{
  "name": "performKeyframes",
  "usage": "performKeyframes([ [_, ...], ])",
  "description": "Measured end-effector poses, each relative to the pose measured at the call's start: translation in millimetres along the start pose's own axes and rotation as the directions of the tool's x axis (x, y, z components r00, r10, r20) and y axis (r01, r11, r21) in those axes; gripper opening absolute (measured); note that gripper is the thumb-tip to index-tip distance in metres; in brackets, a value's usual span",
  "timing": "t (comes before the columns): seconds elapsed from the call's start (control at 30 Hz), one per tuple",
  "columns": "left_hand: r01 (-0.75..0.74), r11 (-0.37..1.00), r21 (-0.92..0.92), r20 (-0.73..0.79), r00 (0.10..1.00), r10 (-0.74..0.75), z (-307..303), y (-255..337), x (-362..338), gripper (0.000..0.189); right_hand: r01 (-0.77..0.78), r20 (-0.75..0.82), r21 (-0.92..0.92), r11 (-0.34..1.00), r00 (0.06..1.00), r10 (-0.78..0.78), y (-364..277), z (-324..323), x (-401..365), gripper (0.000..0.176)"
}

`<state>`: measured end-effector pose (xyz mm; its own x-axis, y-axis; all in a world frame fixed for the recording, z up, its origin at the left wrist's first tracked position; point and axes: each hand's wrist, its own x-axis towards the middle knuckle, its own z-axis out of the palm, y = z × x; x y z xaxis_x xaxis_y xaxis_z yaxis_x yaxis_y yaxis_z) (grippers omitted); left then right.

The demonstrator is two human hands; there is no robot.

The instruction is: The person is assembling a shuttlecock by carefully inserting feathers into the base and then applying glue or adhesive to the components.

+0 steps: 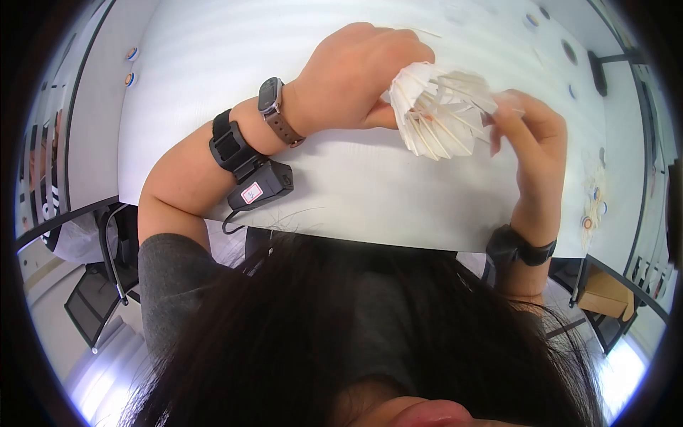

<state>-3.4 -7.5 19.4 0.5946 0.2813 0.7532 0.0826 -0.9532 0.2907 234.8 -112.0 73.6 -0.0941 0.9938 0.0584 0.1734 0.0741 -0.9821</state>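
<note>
**Dark hair [270,334] in foreground, white feathered shuttlecock [450,132] between two bare hands**

Nearest cam: dark hair, w/ grey sleeve [174,285] just beyond at L. Farther out, above white tabletop [341,196]: shuttlecock in L hand [348,71], fingers curled and closed on its side, thumb below, some fingertips hidden behind feathers. Prob. gripped there to steady it and leave the open end free toward R hand [537,132]. At that end, R thumb and fingertips drawn close together, touching outer feathers; pinch or mere touch, can't tell b/c of blur. Shuttlecock thus btwn the hands: against L fingers on one side, at R fingertips on the other. Poss. held up off the table for clear access all round.

On L wrist: watch [270,96], then black strap [235,148] farther up the arm, w/ black box [263,186] beside it, prob. strapped on to keep clear of the fingers. On R wrist: black band [537,252]. At far R of table: loose feather bits [595,186] and small round pcs [587,223], well apart from hands.
</note>
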Motion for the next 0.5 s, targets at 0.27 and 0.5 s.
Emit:
performKeyframes([
  [0.27, 0.164, 0.986, 0.020, -0.029, 0.986, -0.163, 16.5, -11.8, -13.2, 0.056, 0.126, -0.116, -0.245, 0.961, 0.981, -0.158, 7.3, 8.3, 4.2, 0.013],
  [0.5, 0.381, 0.891, -0.248, 0.193, 0.920, -0.340, 12.8, -5.0, -11.5, 0.044, 0.098, -0.023, -0.176, 0.979, 0.994, -0.104, 13.1, 12.9, 4.7, 0.014],
])
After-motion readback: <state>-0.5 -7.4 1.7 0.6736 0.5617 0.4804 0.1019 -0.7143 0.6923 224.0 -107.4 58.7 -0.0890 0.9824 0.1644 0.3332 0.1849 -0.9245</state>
